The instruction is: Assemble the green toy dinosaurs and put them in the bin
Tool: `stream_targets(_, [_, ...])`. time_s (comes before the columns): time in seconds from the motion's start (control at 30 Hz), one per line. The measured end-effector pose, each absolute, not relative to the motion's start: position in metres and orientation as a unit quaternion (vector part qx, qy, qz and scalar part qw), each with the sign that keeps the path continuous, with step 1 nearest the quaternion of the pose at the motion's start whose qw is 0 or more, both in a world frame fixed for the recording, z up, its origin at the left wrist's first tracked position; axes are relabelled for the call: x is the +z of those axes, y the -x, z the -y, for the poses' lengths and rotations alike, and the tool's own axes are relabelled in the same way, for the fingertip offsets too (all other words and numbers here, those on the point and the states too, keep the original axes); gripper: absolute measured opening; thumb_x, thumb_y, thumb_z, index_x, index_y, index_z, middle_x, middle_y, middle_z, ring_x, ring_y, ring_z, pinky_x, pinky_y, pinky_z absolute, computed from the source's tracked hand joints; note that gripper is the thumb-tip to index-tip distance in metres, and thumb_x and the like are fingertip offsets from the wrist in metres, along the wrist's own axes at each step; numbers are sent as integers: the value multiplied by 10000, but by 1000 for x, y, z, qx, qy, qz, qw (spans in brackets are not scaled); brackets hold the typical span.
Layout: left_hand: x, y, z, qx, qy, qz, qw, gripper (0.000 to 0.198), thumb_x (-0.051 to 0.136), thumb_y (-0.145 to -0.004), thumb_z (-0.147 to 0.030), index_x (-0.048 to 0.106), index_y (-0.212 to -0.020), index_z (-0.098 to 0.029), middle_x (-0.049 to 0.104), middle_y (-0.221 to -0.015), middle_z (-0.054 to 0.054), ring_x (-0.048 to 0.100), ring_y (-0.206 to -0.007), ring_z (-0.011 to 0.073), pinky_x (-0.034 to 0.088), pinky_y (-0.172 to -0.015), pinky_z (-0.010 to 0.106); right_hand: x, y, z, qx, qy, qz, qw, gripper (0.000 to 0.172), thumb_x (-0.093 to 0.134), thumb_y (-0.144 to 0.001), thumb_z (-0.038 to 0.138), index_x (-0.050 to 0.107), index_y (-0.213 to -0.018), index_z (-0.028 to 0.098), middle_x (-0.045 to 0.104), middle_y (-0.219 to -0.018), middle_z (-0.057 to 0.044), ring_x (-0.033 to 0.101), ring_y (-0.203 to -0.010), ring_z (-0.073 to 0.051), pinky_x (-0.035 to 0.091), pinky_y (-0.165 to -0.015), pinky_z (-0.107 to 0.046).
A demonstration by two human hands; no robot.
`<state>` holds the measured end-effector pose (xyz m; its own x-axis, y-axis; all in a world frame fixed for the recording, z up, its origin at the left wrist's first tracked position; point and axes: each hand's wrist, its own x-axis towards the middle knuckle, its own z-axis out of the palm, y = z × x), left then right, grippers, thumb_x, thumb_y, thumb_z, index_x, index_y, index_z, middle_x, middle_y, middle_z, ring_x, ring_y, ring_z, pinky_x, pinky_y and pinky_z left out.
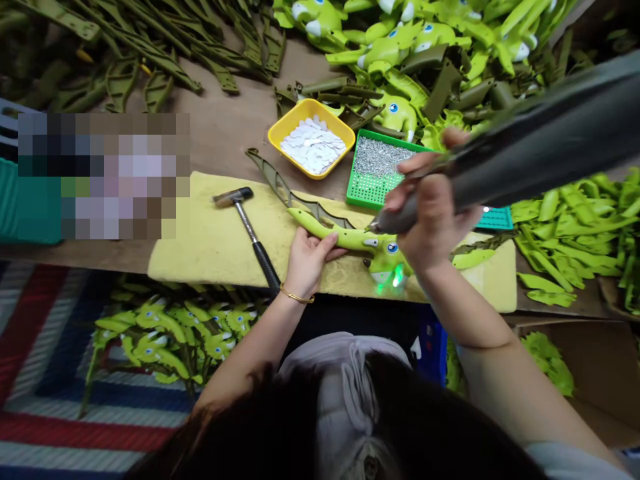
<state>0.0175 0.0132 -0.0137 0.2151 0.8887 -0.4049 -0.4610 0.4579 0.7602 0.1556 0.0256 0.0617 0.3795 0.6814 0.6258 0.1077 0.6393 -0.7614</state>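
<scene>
My left hand pinches the long lime-green arm of a plastic toy between thumb and fingers, against a yellow cloth pad. The toy has an animal head with a blue eye, and a green light glows at its lower end. An olive ribbed limb extends to the upper left. Wrapped around a dark electric screwdriver is my right hand. The driver slants down to the left, its tip at the toy's upper edge beside the head; whether it touches a screw is too small to tell.
On the yellow pad lies a hammer. Behind are a yellow bowl of white pieces and a green basket of screws. Olive parts, toy heads and green shells are heaped around. The left is pixelated.
</scene>
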Motion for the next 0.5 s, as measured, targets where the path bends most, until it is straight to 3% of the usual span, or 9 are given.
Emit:
stream_targets(0.3, [-14,-20,-14,461,-257,-432,731,530,868,-589,-313,485,-926,-169,684,-870,4,718,-810,178,644,-693,332,51,-174,0,158,422,530,718,369,639,-829,458,559,-1178,370,611,-902,40,514,-469,-43,485,-431,-201])
stream_targets(0.5, [-14,-20,-13,467,-265,-433,724,507,853,-618,-292,481,-942,-173,684,-894,2,715,-812,163,640,-664,284,31,-183,5,214,449,591,635,465,600,-835,528,451,-1256,398,585,-870,37,581,-592,-103,525,-561,-283])
